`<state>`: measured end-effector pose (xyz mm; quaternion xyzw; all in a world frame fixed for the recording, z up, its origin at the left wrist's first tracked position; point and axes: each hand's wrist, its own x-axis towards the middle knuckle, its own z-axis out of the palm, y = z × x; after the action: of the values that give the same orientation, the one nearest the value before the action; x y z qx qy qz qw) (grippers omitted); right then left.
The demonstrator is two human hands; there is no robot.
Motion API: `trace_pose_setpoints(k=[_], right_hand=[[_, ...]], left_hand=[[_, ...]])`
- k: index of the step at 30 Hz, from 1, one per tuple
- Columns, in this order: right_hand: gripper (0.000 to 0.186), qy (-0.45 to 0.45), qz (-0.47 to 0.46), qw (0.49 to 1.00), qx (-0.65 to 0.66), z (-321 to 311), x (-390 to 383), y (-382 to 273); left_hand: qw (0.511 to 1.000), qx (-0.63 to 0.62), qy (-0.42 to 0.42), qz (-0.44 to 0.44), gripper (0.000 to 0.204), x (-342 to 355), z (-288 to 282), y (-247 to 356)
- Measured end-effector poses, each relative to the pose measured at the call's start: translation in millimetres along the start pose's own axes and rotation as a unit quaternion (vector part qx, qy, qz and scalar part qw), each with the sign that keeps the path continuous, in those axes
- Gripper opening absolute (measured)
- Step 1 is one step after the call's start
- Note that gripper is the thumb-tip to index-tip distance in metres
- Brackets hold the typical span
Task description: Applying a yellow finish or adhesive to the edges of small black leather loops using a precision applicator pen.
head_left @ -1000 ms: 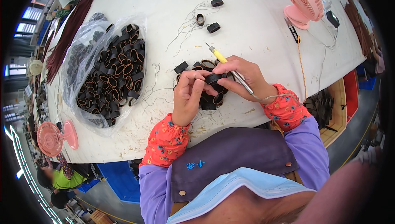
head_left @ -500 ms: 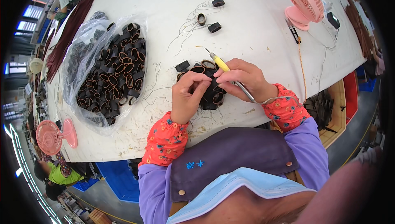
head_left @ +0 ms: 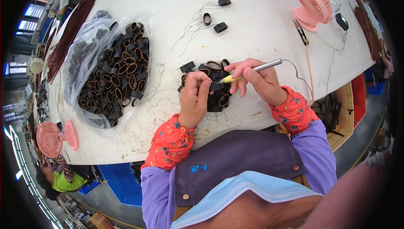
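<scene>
My left hand [head_left: 194,98] is curled shut around a small black loop [head_left: 216,87] over the white table [head_left: 252,23]; my right hand [head_left: 256,79] pinches a corded pen tool [head_left: 248,71], tip touching that loop; more loops [head_left: 214,100] lie beneath, beside a clear bag [head_left: 109,73] of them.

A: What colours are showing on the sleeves [head_left: 170,142]?
B: They're showing orange-red with a small flower print, over lilac. The apron [head_left: 235,157] is looking dark purple.
A: And the bench?
B: The table [head_left: 252,14] is looking white, the loops [head_left: 120,75] black and brown, both fans [head_left: 313,4] pink, the tool [head_left: 248,71] yellow and silver.
</scene>
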<state>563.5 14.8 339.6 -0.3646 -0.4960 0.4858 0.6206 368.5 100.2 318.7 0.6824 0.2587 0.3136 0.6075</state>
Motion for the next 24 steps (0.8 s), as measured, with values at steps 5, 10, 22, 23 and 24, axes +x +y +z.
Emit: trace_pose_setpoints(k=[5, 10, 22, 23, 24], right_hand=[[0.026, 0.005, 0.036, 0.999, -0.025, 6.3, 0.3, -3.5], [0.026, -0.005, 0.021, 1.0, -0.017, 5.2, -0.3, 0.6], [0.027, -0.009, 0.011, 1.0, -0.009, 4.5, -0.1, 0.5], [0.027, -0.014, 0.008, 1.0, -0.008, 4.3, 0.1, 0.3], [0.027, -0.014, 0.008, 1.0, -0.008, 4.1, -0.4, 0.3]], left_hand=[[1.0, 0.005, 0.004, 0.007, 0.005, 0.7, 1.1, 1.7], [1.0, 0.008, -0.001, 0.006, 0.005, 0.2, 0.8, 1.7], [1.0, 0.007, 0.001, 0.008, 0.005, 0.1, 1.1, 0.1], [1.0, 0.007, 0.001, 0.008, 0.005, 0.1, 0.9, 0.0], [1.0, 0.003, 0.002, 0.011, 0.005, 0.1, 0.8, -0.5]])
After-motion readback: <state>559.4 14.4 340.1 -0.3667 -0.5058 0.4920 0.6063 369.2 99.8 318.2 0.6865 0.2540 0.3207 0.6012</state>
